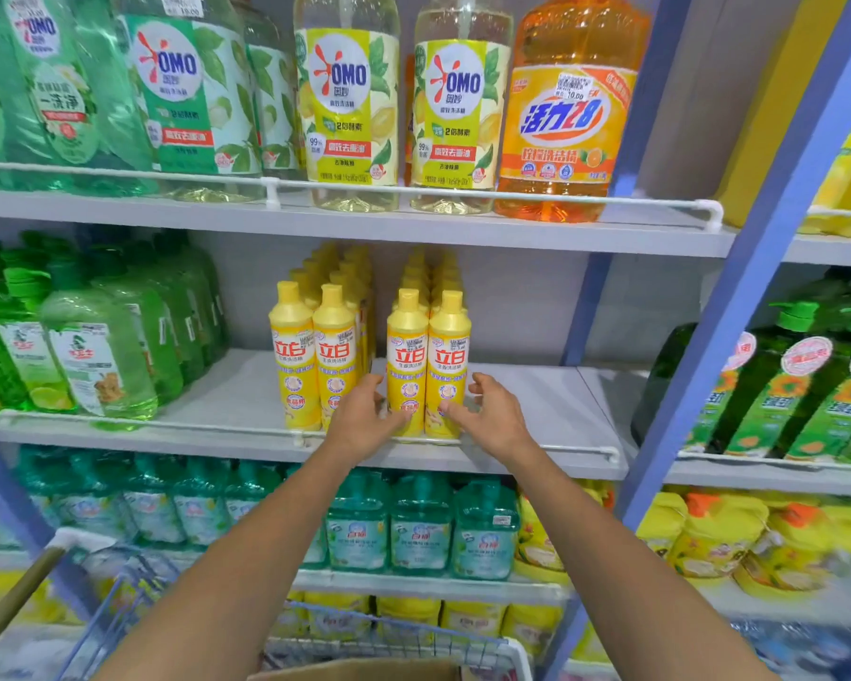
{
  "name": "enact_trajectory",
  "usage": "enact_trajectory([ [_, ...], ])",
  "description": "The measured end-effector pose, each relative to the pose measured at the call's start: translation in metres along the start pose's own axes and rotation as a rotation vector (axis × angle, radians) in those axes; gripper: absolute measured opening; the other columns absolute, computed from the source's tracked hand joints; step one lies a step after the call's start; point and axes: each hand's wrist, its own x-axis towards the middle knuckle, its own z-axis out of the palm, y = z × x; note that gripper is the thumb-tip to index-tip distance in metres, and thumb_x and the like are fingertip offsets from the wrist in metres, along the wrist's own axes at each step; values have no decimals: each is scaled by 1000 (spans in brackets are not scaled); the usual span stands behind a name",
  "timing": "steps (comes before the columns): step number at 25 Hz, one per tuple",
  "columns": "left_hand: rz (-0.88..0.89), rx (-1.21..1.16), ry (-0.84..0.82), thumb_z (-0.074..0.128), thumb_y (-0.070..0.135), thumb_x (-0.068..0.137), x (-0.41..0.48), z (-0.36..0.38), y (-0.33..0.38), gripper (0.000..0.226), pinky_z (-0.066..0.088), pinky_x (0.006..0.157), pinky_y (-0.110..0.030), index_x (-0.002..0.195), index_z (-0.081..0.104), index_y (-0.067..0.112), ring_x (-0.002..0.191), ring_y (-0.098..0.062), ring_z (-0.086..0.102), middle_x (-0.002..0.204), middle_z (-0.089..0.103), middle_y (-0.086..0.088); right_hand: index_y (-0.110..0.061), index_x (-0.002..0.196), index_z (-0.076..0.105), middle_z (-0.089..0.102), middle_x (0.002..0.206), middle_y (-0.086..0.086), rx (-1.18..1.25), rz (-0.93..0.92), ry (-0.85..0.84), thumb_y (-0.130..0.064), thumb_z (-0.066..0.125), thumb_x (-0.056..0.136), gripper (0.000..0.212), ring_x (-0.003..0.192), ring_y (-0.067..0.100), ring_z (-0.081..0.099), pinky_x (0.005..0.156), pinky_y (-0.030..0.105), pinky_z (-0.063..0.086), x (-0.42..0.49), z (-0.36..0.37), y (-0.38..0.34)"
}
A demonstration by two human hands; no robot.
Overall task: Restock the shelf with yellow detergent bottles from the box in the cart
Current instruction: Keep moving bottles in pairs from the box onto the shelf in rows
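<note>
Yellow detergent bottles (335, 356) stand upright in two double rows on the grey middle shelf (561, 400), running from the front rail (217, 427) back toward the rear wall, with a narrow gap between the two blocks. A person reaches with both bare arms to the front pair (448, 356) of the right-hand block, which stands just behind the rail. The left hand (364, 415) sits at the pair's left flank, thumb against the lower front of the left bottle and fingers curved into the gap. The right hand (495, 420) mirrors it on the right flank, thumb on the lower front of the right bottle, fingers curved just beside it. Whether either hand is clasping the bottles or only resting against them cannot be told. Green bottles (94, 366) fill the same shelf to the left, apart from the yellow ones. Above stand large clear jugs (347, 105) and an orange jug (566, 120); below, teal pump bottles (418, 528). At the bottom edge, the wire cart (404, 641) holds a cardboard box (364, 670), only its top rim showing. A blue upright (757, 267) divides this bay from the next, which holds dark green bottles (782, 385).
</note>
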Motion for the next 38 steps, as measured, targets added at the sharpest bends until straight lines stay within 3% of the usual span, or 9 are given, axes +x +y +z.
enact_trajectory([
  [5,213,726,-220,65,53,89,-71,-25,-18,80,45,105,-46,151,31,15,133,-33,45,147,45,-12,-14,138,49,54,134,14,-509,-75,-88,-48,66,91,60,126,33,51,102,43,47,-65,10,-18],
  [8,292,920,-307,58,61,89,-121,-41,-42,83,43,105,-47,152,30,15,132,-34,44,144,44,-13,-11,146,38,42,145,15,-756,-89,-193,-54,63,92,74,133,36,43,107,49,44,-114,40,-30],
  [11,292,909,-305,57,62,89,-173,-56,-80,80,40,107,-47,150,32,16,132,-34,43,143,45,-13,-9,156,23,26,160,17,-892,-114,-276,-58,57,94,86,144,37,31,113,51,39,-169,89,-39],
  [19,-32,795,-470,59,58,89,-301,-52,-225,77,33,115,-50,151,33,19,141,-35,37,151,40,-14,-15,153,29,31,158,13,-839,-86,-566,-59,53,96,76,144,36,33,113,51,38,-278,224,9],
  [25,-306,745,-697,57,58,90,-361,-3,-325,73,40,108,-49,147,36,17,133,-36,44,143,46,-13,-13,155,27,33,155,14,-790,41,-828,-61,47,98,77,142,37,34,108,50,42,-328,295,96],
  [28,-374,745,-800,56,57,92,-370,25,-360,77,38,109,-50,152,29,18,137,-36,40,149,41,-14,-12,158,20,24,163,14,-787,100,-922,-59,46,99,80,147,35,28,111,52,42,-332,319,135],
  [32,-399,732,-868,58,57,91,-351,58,-392,78,39,110,-51,151,29,17,137,-38,40,150,40,-16,-12,156,26,28,160,14,-769,132,-1004,-58,48,100,76,144,37,33,110,52,42,-314,343,175],
  [38,-386,696,-874,59,57,92,-303,123,-448,78,46,103,-49,151,31,14,135,-35,42,149,41,-15,-8,151,35,38,154,16,-665,236,-972,-56,54,97,74,140,36,40,108,49,44,-284,383,239],
])
